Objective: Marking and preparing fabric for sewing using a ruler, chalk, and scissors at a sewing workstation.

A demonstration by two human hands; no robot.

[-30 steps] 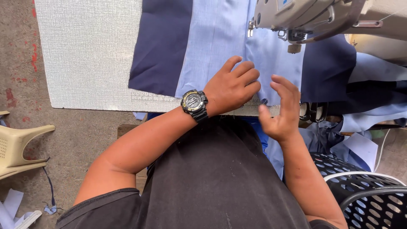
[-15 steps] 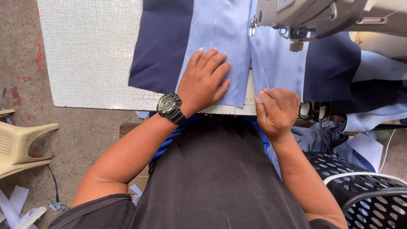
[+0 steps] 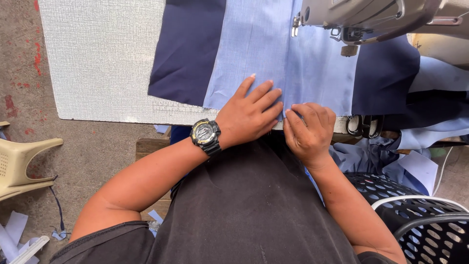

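My left hand (image 3: 251,111), with a black wristwatch (image 3: 205,136) on its wrist, lies flat with fingers spread on a light blue cloth (image 3: 254,49) at the near table edge. My right hand (image 3: 309,129) sits just right of it, fingers curled and pinching the near edge of the same light blue cloth. The two hands almost touch. A dark navy cloth (image 3: 188,49) lies under the blue one on the left. The grey sewing machine head (image 3: 361,17) hangs above the cloth at the top right.
The white textured table (image 3: 97,58) extends to the left. More navy and blue fabric (image 3: 415,98) is piled on the right. A black perforated plastic basket (image 3: 430,220) stands at the lower right, a beige plastic chair (image 3: 19,164) on the concrete floor at the left.
My left hand slid left and then back toward the centre across the blue cloth. My right hand closed from open and came onto the cloth's near edge beside the left.
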